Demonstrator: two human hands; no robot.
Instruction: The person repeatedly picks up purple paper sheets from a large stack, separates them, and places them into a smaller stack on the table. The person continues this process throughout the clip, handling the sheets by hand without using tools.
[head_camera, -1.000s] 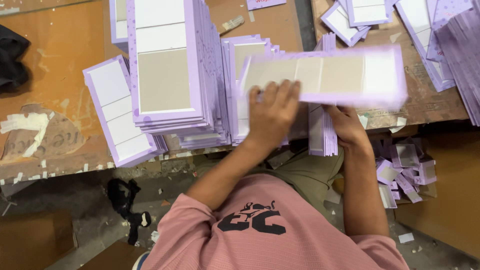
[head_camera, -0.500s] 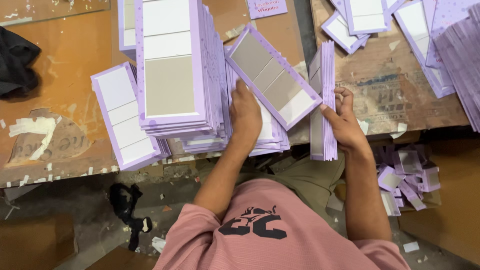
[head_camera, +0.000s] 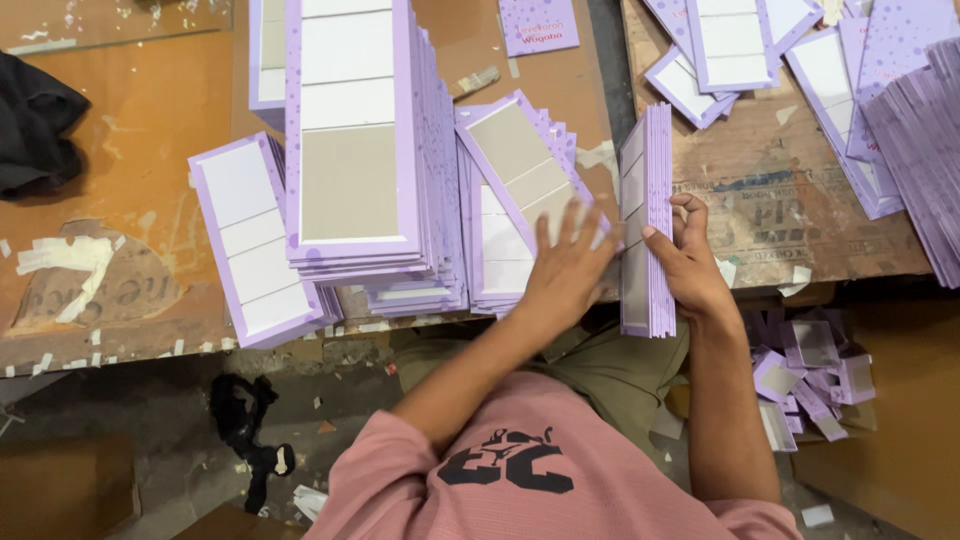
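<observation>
Left hand: palm down, fingers spread apart, pressing flat on the top lilac-bordered card, which lies tilted on a low pile of like cards near the front edge of the desk. Right hand: fingers curled and clamped on an upright bundle of lilac cards standing on edge, just beside the left hand and touching the low pile's right side; the bundle's lower end overhangs the front edge of the desk. Tall stack of lilac cards, grey and white panels up: left of the low pile, toward the desk's middle, reaching to the far edge. Single slanted card pile: left of the tall stack, its near corner at the front edge. Loose lilac cards: scattered at the far right corner, on a brown printed board. Fanned row of lilac sheets: along the right edge. Small dotted purple card: at the far edge, centre. Black cloth: at the left edge. Lilac offcuts: heaped below the desk, right of the person's right arm. Black scrap: on the floor below the front edge, left of the person's pink shirt.
</observation>
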